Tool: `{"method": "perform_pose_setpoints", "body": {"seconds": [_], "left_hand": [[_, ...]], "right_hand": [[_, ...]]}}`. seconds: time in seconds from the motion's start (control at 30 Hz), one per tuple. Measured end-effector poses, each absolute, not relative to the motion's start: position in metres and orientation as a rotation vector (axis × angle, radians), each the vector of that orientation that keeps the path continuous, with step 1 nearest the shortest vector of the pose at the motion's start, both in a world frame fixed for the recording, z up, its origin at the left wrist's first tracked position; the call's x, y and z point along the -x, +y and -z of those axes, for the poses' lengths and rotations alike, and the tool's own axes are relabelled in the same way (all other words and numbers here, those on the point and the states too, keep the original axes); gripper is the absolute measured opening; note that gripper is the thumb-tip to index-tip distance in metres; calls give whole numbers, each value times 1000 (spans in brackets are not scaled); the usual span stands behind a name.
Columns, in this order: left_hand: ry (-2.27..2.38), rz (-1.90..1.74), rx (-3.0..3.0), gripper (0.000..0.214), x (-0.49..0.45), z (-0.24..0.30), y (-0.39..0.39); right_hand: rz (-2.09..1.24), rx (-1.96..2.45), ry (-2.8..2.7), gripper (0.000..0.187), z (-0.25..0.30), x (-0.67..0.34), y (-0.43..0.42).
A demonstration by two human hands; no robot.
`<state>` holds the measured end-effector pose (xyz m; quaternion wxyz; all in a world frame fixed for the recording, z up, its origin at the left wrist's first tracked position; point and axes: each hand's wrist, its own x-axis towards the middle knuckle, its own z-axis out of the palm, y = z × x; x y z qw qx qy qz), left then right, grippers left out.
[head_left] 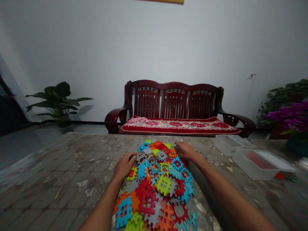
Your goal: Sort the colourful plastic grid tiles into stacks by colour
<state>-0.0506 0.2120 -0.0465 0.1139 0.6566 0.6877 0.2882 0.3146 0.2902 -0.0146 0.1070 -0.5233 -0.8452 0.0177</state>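
A long heap of interlocking plastic building tiles [163, 185] in red, orange, blue, lime green and grey lies on the table in front of me. Many tiles have notched edges and window-like cut-outs. My left hand [124, 164] rests at the heap's left side, thumb apart from the fingers, beside some grey tiles. At the far right of the heap, my right hand [185, 150] reaches over with its fingers stretched out, near red and orange tiles. Neither hand visibly grips a tile; the right fingertips are partly hard to see.
The table [72, 166] wears a stone-patterned cover. Two clear plastic boxes [252, 171] stand on the right, with red pieces visible in the nearer one. Behind the table is a dark red wooden bench [173, 86]. Purple flowers [288, 117] and a potted plant [60, 99] flank the scene.
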Motion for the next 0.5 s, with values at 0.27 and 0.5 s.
{"method": "perform_pose_setpoints", "body": {"seconds": [0.27, 0.5], "left_hand": [[2008, -839, -1936, 38, 52, 49, 214], [1998, -841, -1943, 39, 54, 49, 216]], "right_hand": [[-50, 1504, -2218, 74, 19, -370, 270], [-151, 1528, -1879, 77, 38, -446, 243]]}}
